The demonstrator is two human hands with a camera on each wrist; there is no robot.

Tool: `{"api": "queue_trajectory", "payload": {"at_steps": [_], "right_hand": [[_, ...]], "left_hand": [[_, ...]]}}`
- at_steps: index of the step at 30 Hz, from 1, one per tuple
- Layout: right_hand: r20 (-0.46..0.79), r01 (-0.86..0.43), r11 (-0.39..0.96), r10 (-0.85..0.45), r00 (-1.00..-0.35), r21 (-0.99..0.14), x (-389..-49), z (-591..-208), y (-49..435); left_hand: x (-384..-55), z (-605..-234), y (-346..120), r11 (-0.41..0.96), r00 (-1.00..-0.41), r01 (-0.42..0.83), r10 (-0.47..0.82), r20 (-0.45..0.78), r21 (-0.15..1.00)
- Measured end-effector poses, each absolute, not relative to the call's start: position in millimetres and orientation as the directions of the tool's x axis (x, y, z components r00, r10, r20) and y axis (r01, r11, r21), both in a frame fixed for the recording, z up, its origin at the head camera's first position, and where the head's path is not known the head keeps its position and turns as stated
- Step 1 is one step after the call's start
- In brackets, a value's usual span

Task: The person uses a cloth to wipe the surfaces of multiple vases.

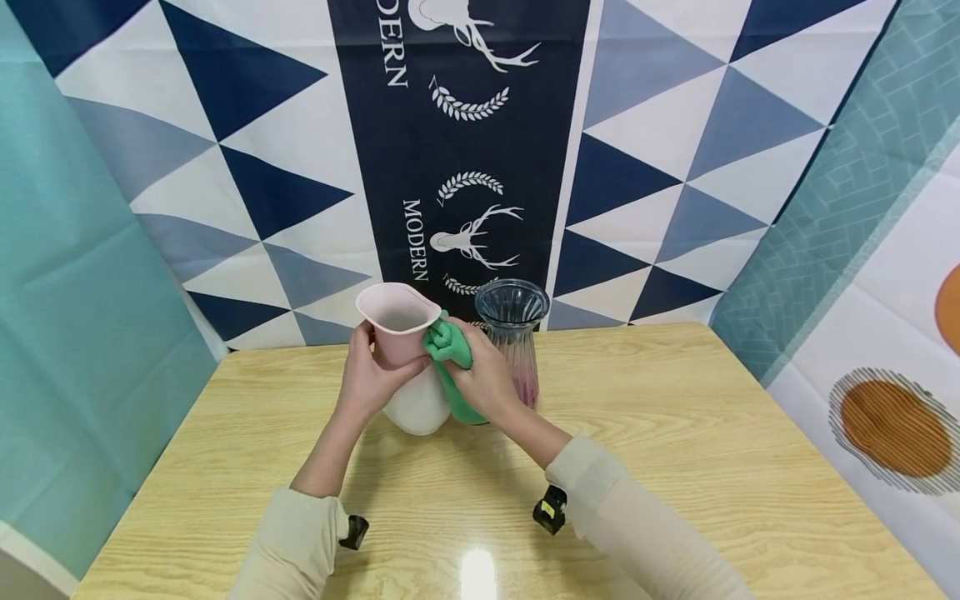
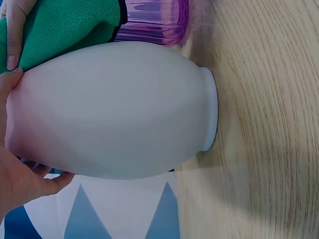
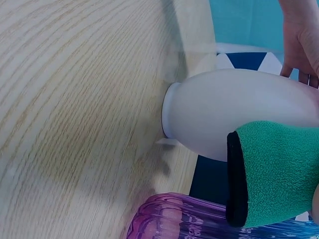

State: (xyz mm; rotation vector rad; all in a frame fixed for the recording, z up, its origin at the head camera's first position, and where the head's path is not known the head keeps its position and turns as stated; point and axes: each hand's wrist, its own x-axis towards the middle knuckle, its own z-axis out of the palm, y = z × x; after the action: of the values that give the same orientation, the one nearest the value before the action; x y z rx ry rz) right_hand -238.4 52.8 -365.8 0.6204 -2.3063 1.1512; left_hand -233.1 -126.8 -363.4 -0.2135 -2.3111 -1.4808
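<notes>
A vase (image 1: 417, 402), pink at the neck and white below, stands upright on the wooden table. My left hand (image 1: 372, 372) grips its neck, thumb in front and fingers round the far left side. In my right hand (image 1: 483, 375) is a bunched green cloth (image 1: 450, 346), pressed to the right side of the vase's rim. The cloth's dark-edged end (image 3: 237, 179) hangs beside the vase body in the right wrist view. Just behind the right hand stands a ribbed glass vase (image 1: 513, 308), bluish at the top and pink-purple below, partly hidden by that hand.
The wooden table (image 1: 660, 433) meets a patterned fabric backdrop (image 1: 637, 167) right behind the two vases. Teal cloth (image 1: 82, 275) hangs on the left side and another printed cloth (image 1: 862, 333) on the right. A wrist camera (image 1: 551, 510) sits by the right sleeve.
</notes>
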Motion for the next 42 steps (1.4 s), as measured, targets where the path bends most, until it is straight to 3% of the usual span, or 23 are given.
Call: {"api": "queue_trajectory", "payload": {"at_steps": [13,42], "right_hand": [[0.532,-0.539,0.568,-0.199,-0.823,-0.622,-236.3,-370.1,54.9],[0.418,-0.445,0.553,-0.183,-0.890,-0.704,-226.4,-429.5,70.4]], "left_hand": [[-235.8,-364.8,-129.4,0.391,-0.913,0.360,-0.037,0.405,0.847],[-237.8,-366.5,-127.7,0.390,-0.917,0.356,-0.031,0.399,0.849]]}}
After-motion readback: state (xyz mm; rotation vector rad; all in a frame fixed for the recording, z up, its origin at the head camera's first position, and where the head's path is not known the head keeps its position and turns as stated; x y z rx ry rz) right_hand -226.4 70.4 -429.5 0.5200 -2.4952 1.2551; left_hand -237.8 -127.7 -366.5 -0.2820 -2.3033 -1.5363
